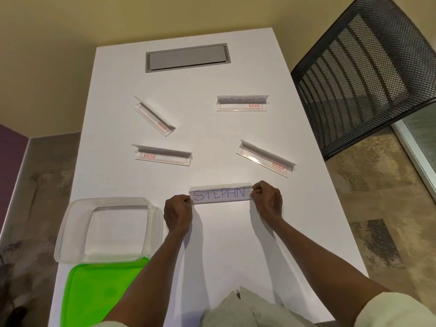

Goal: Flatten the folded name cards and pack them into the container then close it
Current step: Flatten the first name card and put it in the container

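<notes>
Left hand [177,214] and right hand [267,201] pinch the STEPHN card [220,194] ends

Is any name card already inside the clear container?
No: the clear container holds nothing, and all five name cards are on the white table.

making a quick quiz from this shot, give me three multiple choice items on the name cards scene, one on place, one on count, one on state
1. Where does the green lid lie?
A. on the container
B. on the table, nearer the person than the container
C. on the chair

2. How many folded cards lie untouched on the table?
A. two
B. four
C. six

3. How is the container?
A. open, with no cards inside
B. closed
C. full of cards

Answers: 1 B, the lid lies flat just below the container in the view. 2 B, four lie beyond the STEPHN card, held by the left hand and right hand. 3 A, its bare bottom shows.
</notes>
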Tool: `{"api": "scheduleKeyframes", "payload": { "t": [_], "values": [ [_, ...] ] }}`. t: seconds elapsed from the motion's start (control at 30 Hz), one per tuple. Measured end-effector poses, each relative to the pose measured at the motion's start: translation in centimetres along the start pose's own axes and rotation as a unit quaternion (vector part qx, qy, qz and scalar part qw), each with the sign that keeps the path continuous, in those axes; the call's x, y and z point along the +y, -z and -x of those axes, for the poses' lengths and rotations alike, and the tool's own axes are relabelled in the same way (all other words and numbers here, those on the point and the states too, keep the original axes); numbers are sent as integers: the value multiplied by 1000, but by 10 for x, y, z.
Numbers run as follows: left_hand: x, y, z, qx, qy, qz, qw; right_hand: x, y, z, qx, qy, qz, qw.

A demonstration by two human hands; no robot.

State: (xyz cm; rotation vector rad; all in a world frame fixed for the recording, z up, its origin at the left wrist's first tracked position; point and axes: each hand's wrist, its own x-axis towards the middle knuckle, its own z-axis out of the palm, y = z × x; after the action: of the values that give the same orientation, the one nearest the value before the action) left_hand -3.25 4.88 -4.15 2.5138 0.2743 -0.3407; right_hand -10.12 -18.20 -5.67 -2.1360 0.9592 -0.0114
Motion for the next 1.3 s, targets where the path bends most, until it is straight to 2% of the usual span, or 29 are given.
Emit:
{"api": "scheduleKeyframes", "payload": {
  "t": [0.33,0.53,0.63,0.77,0.83,0.93,1.0,1.07,1.3],
  "values": [
    [-9,-3,2,-16,-2,66,998,1,-1,-1,-10,-8,-13,1000],
    [-5,-1,5,8,-22,119,993,1,8,1,-59,-14,-47,997],
    [-5,0,7,17,-40,109,993,1,18,4,-64,42,-34,997],
    [6,10,13,8,-40,154,987,1,29,6,-47,139,51,988],
    [7,11,10,-3,-47,158,986,1,34,7,-37,203,110,972],
    [4,16,6,-17,-96,100,990,1,38,5,-50,282,204,936],
    [-2,20,3,-16,-190,38,981,-1,39,1,-75,302,247,918],
    [-9,21,0,-13,-295,-60,953,-4,38,-1,-98,317,284,899],
    [-2,29,-14,-45,-335,-179,924,-12,32,-6,-116,339,321,876]
  ]
}}
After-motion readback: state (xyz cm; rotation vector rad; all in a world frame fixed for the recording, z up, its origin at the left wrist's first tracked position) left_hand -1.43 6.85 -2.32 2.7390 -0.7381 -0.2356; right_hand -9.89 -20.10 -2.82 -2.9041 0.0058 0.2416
